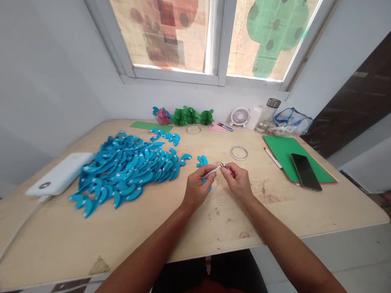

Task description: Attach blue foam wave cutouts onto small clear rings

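Observation:
My left hand pinches a narrow white strip, which looks like double-sided tape. Its tip meets the dark, pointed blades of a small pink-handled cutting tool, held closed in my right hand; whether it is scissors or snips I cannot tell. Just beyond and under my left hand lie a few blue paper pieces, partly hidden. Left of my hands spreads a big heap of curved blue paper pieces dotted with small white squares. Past my right hand a tape roll lies flat.
At left is a white power bank with a cable. Along the wall stand green paper figures, a small fan and a glass bottle. To the right, a phone rests on green sheets beside a pen.

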The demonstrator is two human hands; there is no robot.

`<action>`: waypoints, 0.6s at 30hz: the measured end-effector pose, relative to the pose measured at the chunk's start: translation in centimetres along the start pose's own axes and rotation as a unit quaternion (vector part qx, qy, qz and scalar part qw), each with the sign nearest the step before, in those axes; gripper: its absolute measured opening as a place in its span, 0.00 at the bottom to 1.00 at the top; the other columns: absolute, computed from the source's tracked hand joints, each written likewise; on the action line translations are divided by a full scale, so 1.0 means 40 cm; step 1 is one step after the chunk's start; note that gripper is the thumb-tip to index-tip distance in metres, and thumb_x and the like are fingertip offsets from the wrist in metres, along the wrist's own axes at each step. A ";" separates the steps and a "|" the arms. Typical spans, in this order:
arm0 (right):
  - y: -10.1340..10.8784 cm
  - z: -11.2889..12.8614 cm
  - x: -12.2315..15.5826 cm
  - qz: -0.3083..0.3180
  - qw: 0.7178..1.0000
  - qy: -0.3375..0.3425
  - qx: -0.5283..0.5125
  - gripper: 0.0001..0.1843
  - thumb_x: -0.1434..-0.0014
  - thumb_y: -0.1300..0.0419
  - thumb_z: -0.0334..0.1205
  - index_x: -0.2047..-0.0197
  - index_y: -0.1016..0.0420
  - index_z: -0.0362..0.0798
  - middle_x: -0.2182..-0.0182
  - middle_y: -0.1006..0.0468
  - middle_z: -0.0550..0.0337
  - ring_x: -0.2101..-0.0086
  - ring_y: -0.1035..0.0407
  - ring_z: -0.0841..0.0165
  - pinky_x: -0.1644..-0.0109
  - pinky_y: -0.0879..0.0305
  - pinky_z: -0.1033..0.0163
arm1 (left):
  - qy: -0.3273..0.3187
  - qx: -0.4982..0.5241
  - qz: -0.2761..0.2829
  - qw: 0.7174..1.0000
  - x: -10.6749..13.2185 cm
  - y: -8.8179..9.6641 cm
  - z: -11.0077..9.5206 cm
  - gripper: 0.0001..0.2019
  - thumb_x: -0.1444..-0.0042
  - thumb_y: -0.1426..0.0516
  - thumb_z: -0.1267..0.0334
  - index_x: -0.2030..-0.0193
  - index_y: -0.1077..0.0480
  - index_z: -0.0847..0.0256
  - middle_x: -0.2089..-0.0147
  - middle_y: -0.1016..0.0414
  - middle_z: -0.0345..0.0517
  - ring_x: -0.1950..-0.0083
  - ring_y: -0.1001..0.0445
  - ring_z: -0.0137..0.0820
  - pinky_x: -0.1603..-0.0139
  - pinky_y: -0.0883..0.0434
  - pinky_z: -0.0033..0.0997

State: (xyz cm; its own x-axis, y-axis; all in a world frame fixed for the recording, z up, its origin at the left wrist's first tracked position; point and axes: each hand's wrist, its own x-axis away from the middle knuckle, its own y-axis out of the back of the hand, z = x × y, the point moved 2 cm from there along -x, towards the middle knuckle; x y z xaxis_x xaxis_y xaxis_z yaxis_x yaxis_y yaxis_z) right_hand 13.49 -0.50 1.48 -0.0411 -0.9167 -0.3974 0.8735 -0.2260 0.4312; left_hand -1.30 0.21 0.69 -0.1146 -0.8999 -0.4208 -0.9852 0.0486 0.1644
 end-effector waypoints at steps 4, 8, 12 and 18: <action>-0.004 -0.005 -0.001 0.008 1.000 0.002 -0.003 0.17 0.43 0.45 0.50 0.67 0.26 0.43 0.81 0.41 0.67 0.79 0.46 0.75 0.75 0.49 0.68 | 0.027 0.052 -0.016 0.998 0.000 -0.002 0.016 0.10 0.46 0.43 0.60 0.60 0.27 0.61 0.64 0.23 0.44 0.65 0.26 0.29 0.64 0.28 0.27; -0.008 -0.005 0.001 0.014 1.000 0.005 0.003 0.16 0.43 0.45 0.49 0.66 0.26 0.44 0.81 0.38 0.67 0.78 0.45 0.75 0.73 0.48 0.68 | 0.031 0.076 -0.012 0.997 -0.001 -0.004 0.022 0.10 0.46 0.43 0.60 0.60 0.27 0.61 0.64 0.23 0.44 0.64 0.26 0.29 0.63 0.27 0.28; -0.010 -0.003 0.003 0.021 1.000 0.009 0.006 0.16 0.43 0.45 0.49 0.66 0.27 0.44 0.80 0.37 0.66 0.78 0.44 0.74 0.73 0.48 0.68 | 0.018 0.057 -0.001 0.998 -0.001 -0.006 0.012 0.09 0.46 0.43 0.61 0.60 0.27 0.61 0.62 0.23 0.45 0.61 0.25 0.31 0.60 0.28 0.29; -0.011 0.001 0.005 0.024 1.000 0.014 0.014 0.16 0.43 0.46 0.50 0.67 0.27 0.45 0.81 0.37 0.66 0.78 0.44 0.74 0.73 0.48 0.68 | -0.006 0.005 0.000 1.000 0.002 -0.005 -0.002 0.08 0.46 0.43 0.63 0.60 0.27 0.61 0.61 0.22 0.45 0.60 0.25 0.31 0.58 0.28 0.29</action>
State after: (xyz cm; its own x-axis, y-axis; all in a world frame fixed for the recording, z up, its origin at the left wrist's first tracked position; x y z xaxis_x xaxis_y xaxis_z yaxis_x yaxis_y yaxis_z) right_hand 13.09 -0.58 1.24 0.0147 -0.9173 -0.3980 0.8600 -0.1914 0.4731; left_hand -1.08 0.11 0.70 -0.1170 -0.8943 -0.4319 -0.9863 0.0537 0.1561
